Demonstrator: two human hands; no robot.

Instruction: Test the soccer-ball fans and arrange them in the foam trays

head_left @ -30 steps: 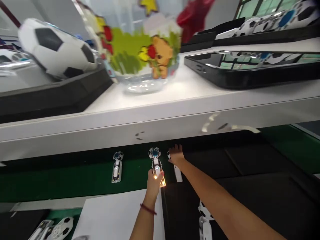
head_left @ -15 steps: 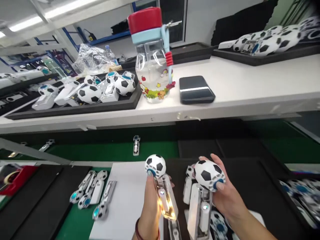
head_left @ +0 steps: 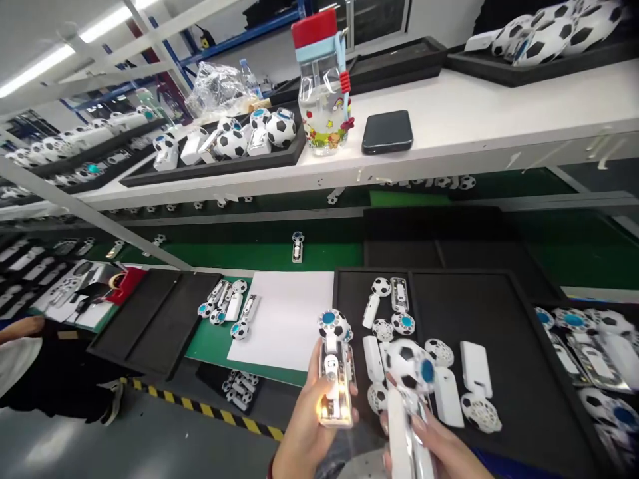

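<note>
The left hand (head_left: 304, 432) and right hand (head_left: 439, 452) have dropped to the near edge of the black tray (head_left: 504, 332), their fingers (head_left: 422, 426) closed firmly around a lit football-topped gadget (head_left: 335, 379) and a second football-topped gadget (head_left: 407, 392), both just above the loose white casings (head_left: 474, 369).

The bare left hand (head_left: 304, 432) wears a red wrist cord (head_left: 268, 475).

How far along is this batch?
Done, it seems: finished football gadgets in the shelf tray. In hand: left hand holds a lit unit, right hand another unit. Remaining: loose ball shells and white casings in the black tray.
</note>
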